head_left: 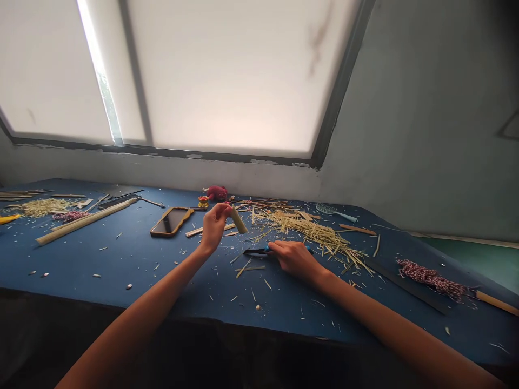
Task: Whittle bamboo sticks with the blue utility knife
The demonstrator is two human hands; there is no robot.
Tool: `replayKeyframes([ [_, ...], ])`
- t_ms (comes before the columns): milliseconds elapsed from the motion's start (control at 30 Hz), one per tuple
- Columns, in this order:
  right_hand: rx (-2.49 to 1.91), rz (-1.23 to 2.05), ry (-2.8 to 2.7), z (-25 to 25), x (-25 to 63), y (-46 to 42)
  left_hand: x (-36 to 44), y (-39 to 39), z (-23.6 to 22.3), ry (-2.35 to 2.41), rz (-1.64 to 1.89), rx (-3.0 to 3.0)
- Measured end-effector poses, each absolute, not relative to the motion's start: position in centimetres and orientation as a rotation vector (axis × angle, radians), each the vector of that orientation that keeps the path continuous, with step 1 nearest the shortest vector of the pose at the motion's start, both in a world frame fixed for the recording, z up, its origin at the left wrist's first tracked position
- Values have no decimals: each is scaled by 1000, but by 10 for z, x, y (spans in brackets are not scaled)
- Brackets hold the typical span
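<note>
Left hand (213, 227) holding bamboo (239, 220), right (294, 258) gripping knife (255, 252)

My left hand (213, 227) is raised, wrist bent, fingers (221, 212) pinched closed. My right hand (295, 259) sits lower, palm down, fingers (276, 247) curled forward. My bare left forearm (138, 308) and right forearm (377, 308) angle inward toward each other.

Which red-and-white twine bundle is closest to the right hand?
The coiled red-and-white twine bundle lying on a dark flat strip, right of the right hand. The other twine bundle lies at the table's far left, beside pale shavings.
</note>
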State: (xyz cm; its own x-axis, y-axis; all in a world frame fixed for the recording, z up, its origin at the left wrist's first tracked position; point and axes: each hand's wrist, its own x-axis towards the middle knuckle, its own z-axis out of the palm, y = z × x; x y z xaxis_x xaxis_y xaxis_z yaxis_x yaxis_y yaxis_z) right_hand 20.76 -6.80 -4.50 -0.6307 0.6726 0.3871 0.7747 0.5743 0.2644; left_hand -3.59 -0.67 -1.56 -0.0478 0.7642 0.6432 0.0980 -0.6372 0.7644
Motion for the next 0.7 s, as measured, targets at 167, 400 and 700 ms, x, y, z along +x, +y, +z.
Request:
replayKeyframes([
  [167,-1085,-722,-2535,-42,212,-70,-31,-15,-24,874,1512,1852],
  [400,-1053,-789,-2404,-26,212,-77,-19,-26,-28,820,1236,2056],
  [700,-1139,-781,-2392,-23,204,-73,-19,-27,-23,807,1179,2079],
])
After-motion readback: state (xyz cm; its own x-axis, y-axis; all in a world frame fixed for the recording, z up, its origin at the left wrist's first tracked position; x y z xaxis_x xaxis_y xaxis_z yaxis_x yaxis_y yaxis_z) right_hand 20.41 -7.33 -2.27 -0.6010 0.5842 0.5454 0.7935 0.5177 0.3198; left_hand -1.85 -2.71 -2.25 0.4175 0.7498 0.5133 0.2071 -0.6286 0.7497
